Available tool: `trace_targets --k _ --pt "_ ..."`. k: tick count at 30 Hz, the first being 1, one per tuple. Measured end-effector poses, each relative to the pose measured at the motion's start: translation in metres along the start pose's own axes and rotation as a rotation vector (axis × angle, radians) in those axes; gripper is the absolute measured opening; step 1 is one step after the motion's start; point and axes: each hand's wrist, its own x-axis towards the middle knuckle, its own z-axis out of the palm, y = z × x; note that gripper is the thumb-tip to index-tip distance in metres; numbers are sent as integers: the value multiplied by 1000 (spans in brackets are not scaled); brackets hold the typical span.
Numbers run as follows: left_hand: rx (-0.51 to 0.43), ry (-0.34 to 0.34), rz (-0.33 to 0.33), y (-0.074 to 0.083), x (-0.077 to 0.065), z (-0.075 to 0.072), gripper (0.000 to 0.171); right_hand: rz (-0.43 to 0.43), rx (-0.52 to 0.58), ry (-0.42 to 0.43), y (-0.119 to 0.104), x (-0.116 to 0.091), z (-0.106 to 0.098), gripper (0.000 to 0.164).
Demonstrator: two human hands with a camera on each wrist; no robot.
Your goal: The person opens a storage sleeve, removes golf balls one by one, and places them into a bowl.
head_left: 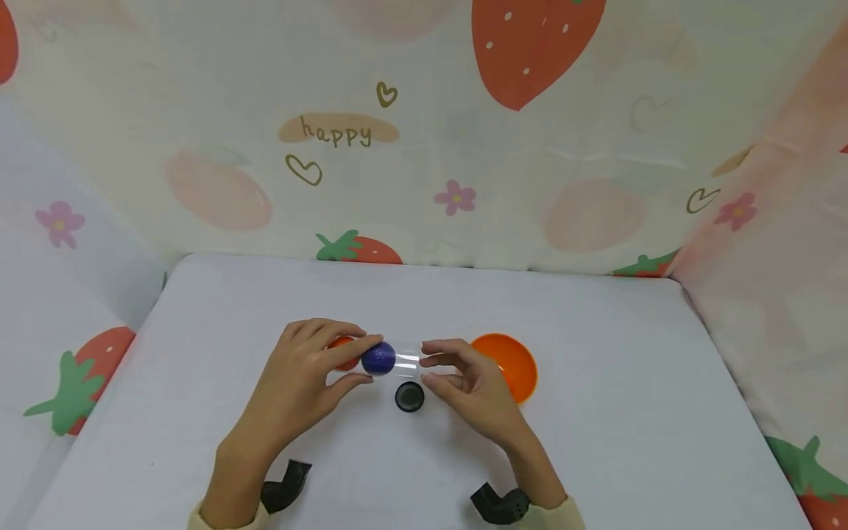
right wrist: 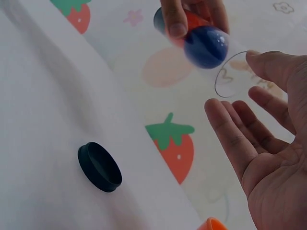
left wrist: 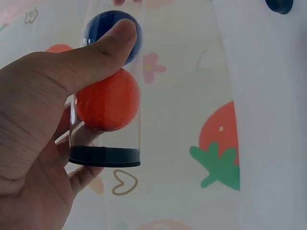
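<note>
A clear plastic tube (head_left: 407,362) lies sideways above the table, its near-left part gripped by my left hand (head_left: 301,368). Inside are a blue ball (head_left: 378,358) and an orange-red ball (left wrist: 108,99), one beside the other. A dark cap (left wrist: 104,156) closes the tube's left end, while the right end is uncovered. My right hand (head_left: 477,383) is at that uncovered end with loosely bent fingers, the thumb close to the rim; whether it touches is unclear. Below the tube, a loose black lid (head_left: 409,397) rests on the table.
An orange bowl (head_left: 523,361) stands on the white table (head_left: 616,412) just behind my right hand, which partly covers it. Fabric printed with strawberries (head_left: 536,44) hangs at the back and both sides. Black wrist mounts (head_left: 286,486) sit near both sleeves.
</note>
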Motion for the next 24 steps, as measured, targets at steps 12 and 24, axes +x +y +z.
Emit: trace_targets --k 12,24 --pt "-5 -28 -13 1 0 1 55 -15 17 -17 1 0 1 40" --pt "9 -71 -32 1 -1 0 54 14 0 -12 0 -1 1 42"
